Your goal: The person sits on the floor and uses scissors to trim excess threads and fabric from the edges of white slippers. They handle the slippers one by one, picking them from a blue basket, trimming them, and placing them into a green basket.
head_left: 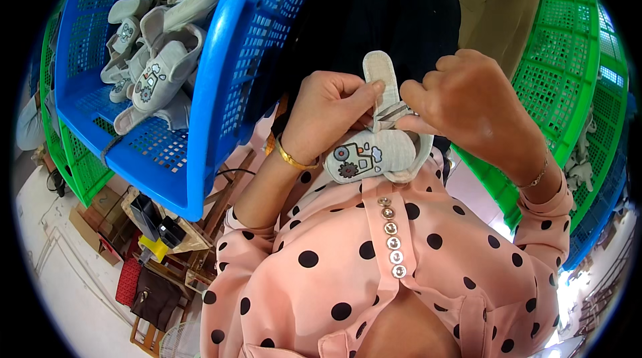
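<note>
The small grey baby shoe (374,150) sits between the two hands, close in front of the chest, above the pink polka-dot blouse (374,271). Its long axis runs roughly away from the body, sole strip pointing up and away, toe cap toward the blouse. The left hand (328,114) pinches the shoe's side near the opening, thumb and fingers closed on the fabric. The right hand (471,100) is curled shut around small metal snips (393,112), their blades meeting the shoe at its opening (both hands equally near, touching it). The shoe is pale grey soft cloth with a cartoon vehicle patch on the toe. More such shoes lie in the blue basket (214,83) to the left; green baskets (568,83) stand to the right.
</note>
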Demonstrator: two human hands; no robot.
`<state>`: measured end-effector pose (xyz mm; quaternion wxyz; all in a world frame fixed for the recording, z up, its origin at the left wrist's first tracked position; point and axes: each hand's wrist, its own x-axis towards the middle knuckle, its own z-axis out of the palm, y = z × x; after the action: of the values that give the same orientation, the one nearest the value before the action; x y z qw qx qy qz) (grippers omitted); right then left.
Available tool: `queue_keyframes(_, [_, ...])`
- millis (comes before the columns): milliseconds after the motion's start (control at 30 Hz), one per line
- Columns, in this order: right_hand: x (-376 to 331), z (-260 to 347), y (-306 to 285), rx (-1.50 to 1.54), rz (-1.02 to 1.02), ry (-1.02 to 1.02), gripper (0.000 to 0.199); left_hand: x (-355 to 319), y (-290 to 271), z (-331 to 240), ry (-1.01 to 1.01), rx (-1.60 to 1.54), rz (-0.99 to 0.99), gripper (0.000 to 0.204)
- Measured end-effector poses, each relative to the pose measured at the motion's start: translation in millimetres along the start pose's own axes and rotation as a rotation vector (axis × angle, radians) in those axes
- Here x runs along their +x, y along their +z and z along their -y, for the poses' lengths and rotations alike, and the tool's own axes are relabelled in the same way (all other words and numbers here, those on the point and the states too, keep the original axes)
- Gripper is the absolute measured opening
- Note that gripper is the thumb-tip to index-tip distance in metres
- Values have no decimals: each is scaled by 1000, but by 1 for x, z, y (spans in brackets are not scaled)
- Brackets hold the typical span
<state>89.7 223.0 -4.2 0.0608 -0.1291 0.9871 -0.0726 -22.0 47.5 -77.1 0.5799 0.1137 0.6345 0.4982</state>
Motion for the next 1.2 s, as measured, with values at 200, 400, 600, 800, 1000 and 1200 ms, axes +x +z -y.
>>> queue_keyframes(200, [1, 1, -1, 49, 50, 22, 32, 0, 1, 1, 16, 22, -5, 32])
queue_keyframes(400, [2, 6, -5, 30, 12, 11, 30, 1, 3, 2, 23, -11, -22, 31])
queue_keyframes(600, [1, 7, -6, 34, -5, -60, 27, -2, 4, 1, 28, 35, -34, 31])
queue_keyframes(800, [0, 16, -8, -2, 7, -69, 21, 0, 6, 4, 56, -6, 5, 32])
queue_keyframes(1000, [6, 28, -26, -255, 292, -83, 17, 1, 9, 2, 65, -1, 26, 32])
queue_keyframes(1200, [-10, 6, -11, 34, 21, 188, 26, 4, 5, 3, 43, -19, 54, 31])
